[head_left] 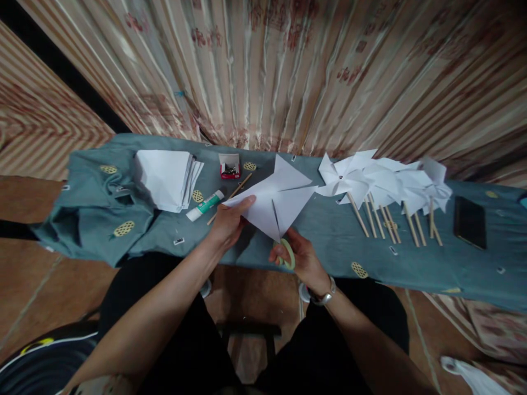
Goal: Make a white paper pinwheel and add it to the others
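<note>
Two hands were at work over the table edge. My left hand gripped the left corner of a white paper square, thumb on top, fingers beneath. The sheet was thin and matte, creased along its diagonals and already slit from the corners, so it read as four pointed triangular flaps; it was held just above the cloth, between my hands and slightly forward of them. My right hand was closed through the pale green plastic loops of a pair of scissors, whose thin blades ran up into the paper's lower corner. A metal watch band sat on that wrist.

A teal tablecloth, soft and rumpled at the left, bore small yellow lattice ovals. To the left lay a stack of white paper, a white glue stick with a green label, its writing too small to read, a thin wooden stick and a small red box of pins. To the right lay finished white paper pinwheels on wooden sticks, overlapping, and beyond them a dark phone, flat and glossy.
</note>
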The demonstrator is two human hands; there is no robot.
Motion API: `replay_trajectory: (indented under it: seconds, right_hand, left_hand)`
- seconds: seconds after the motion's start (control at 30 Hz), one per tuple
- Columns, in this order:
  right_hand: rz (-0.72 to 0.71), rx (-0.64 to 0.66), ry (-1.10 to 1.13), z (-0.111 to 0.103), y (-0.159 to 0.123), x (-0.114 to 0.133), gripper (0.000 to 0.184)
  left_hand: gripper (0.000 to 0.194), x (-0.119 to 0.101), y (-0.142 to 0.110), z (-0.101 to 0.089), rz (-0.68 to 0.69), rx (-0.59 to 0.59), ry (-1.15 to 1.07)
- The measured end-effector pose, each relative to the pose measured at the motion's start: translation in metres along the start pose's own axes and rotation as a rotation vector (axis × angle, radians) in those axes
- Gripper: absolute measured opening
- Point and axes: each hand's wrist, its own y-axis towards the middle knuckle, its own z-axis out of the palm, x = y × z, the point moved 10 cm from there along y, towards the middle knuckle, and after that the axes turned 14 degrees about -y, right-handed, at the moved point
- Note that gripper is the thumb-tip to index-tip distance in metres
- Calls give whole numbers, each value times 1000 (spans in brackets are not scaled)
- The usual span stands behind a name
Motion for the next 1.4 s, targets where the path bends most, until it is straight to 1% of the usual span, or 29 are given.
replay_trajectory:
  seconds: [0.23,0.37,0.6,0.73,0.83,0.93,1.03,1.13,1.2,1.33,1.4]
  right_hand:
    - [-28,7,-11,-1,1,-1,64]
    - [-37,0,-17,-1,1,-3,62]
    - [-15,0,-28,-1,0,2,63]
    - [-15,-11,-10,-2,0,2,59]
    - [-13,-11,-13,-2,1,1,60]
    - [-2,-19,-2,-3,1,0,64]
    - [14,-22,12,-4,0,0,63]
    - [42,-17,19,-3,0,-1,60]
    - [59,-12,25,-3,-1,-2,60]
    - [77,15,71,0,0,-5,65]
    - [83,50,64,2,0,-6,62]
  left_hand:
    - [32,1,0,0,-2,19,36]
    - [35,1,0,0,1,34,33]
    - [36,2,0,0,-2,30,29]
    - [39,1,-1,1,7,26,21]
    - [40,-6,0,2,39,36,42]
    - [40,-17,5,3,79,65,107]
    - [38,-34,10,3,147,98,185]
    - [35,-53,14,1,242,100,249]
    - [34,-61,15,1,277,106,300]
    - [31,-63,15,5,257,162,456]
    - [24,-61,14,7,244,207,559]
